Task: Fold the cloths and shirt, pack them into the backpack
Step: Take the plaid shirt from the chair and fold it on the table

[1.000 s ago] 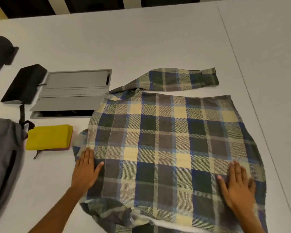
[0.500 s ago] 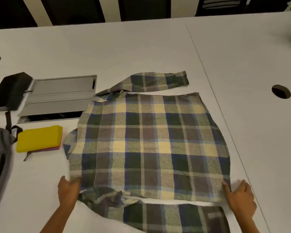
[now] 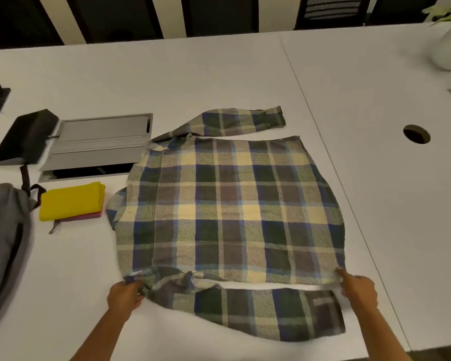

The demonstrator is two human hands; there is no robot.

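Fingers of both hands, left and right, pinch the shirt by its near corners, rest spread flat beyond them on the tabletop, probably so the fold comes out even.

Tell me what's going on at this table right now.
A person is folding a plaid shirt spread flat on the white table. The left hand and right hand each pinch a near corner of its body. Folded yellow and pink cloths wait beside the grey backpack, not yet packed.
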